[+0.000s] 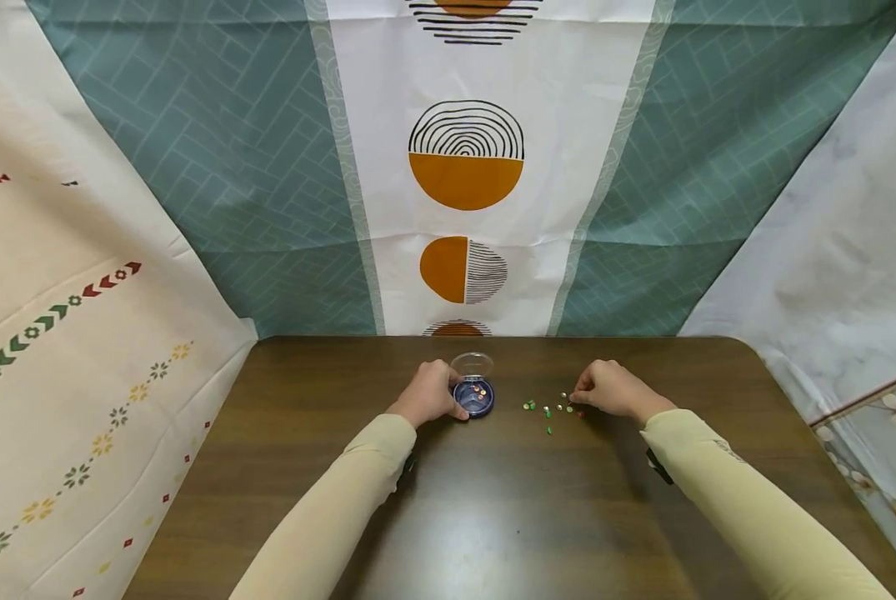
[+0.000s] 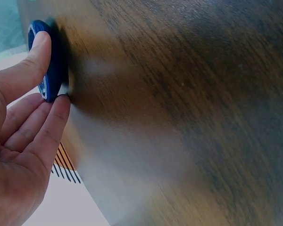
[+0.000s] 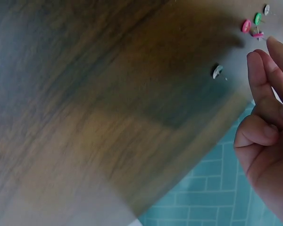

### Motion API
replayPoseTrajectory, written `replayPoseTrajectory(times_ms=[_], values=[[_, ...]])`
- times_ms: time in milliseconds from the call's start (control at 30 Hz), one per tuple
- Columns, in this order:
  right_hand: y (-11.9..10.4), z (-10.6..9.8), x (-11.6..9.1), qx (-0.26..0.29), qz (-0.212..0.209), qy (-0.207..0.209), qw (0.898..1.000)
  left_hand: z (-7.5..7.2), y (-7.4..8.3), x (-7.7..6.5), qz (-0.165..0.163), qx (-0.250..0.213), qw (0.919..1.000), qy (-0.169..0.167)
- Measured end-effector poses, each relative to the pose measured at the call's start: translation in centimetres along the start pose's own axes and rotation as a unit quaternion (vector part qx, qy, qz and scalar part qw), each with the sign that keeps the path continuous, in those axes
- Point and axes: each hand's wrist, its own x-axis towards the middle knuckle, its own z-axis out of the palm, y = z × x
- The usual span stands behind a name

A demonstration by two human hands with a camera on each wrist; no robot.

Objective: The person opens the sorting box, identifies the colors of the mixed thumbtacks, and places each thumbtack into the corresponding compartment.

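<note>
Patterned cloth hangs behind a brown table, where the left hand grips the open blue case. Collecting scattered thumbtacks seems the step: the right hand has fingertips nearly together among them, whether on one I cannot tell. Next likely calls for a fine pinch past crowding neighbours.

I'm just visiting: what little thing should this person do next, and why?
Probably pinch one of the loose tacks with the right hand and lift it. That hand is right beside them, while the left hand grips the blue case, whose clear lid is open and which has a few small pieces inside, with room for more.
</note>
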Motion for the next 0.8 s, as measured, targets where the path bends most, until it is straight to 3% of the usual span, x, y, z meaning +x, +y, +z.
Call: replayPoseTrajectory(times_ms=[200,800], values=[[0.1,0.07,-0.02,-0.017,-0.001,0.007,1.0,-0.26,0.46,0.36,0.018,0.008,0.9998,0.008],[-0.23,0.44,0.1,-0.025,-0.01,-0.005,1.0,-0.22,0.21,-0.31,0.006,0.005,1.0,0.005]])
